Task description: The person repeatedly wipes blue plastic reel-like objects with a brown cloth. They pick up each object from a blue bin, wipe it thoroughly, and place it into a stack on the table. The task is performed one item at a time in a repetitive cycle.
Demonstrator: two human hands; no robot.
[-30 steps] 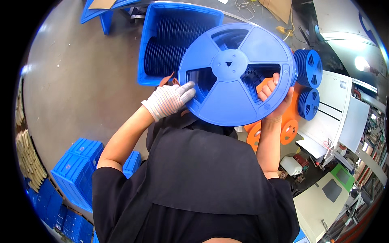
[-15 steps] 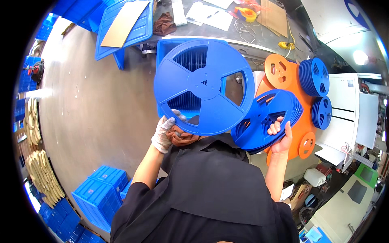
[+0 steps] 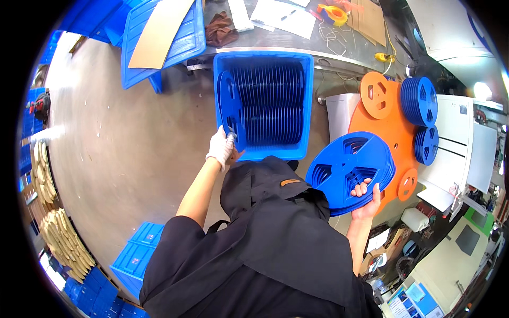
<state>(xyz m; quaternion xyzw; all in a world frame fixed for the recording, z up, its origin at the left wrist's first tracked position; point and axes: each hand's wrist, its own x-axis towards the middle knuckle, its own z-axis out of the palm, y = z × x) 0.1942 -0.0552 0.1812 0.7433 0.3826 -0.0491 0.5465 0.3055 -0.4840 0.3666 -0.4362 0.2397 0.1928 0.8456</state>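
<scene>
My left hand (image 3: 219, 147), in a white glove, grips the lower edge of a blue plastic reel (image 3: 230, 108). That reel stands nearly on edge inside the left side of a blue bin (image 3: 263, 55). Beside it, two rows of blue reels (image 3: 271, 124) stand upright, packed close together. A bit of something brown, probably cloth, shows under my left fingers. My right hand (image 3: 366, 200) is bare and wrapped round the edge of a stack of blue reels (image 3: 347, 167), its fingers through an opening in the top one. The stack is tilted at my right side.
An orange round table (image 3: 395, 146) on the right carries more blue reel stacks (image 3: 419, 100) and orange discs (image 3: 375, 95). Past the bin lies a grey workbench (image 3: 297, 45) with papers, yellow tape (image 3: 334, 16) and a brown cloth (image 3: 220, 30). Lidded blue crates (image 3: 139, 249) stand behind left.
The reel in my left hand has swung from lying broad over the bin to standing on edge in its left side. The stack in my right hand has shifted slightly and turned its face up.
</scene>
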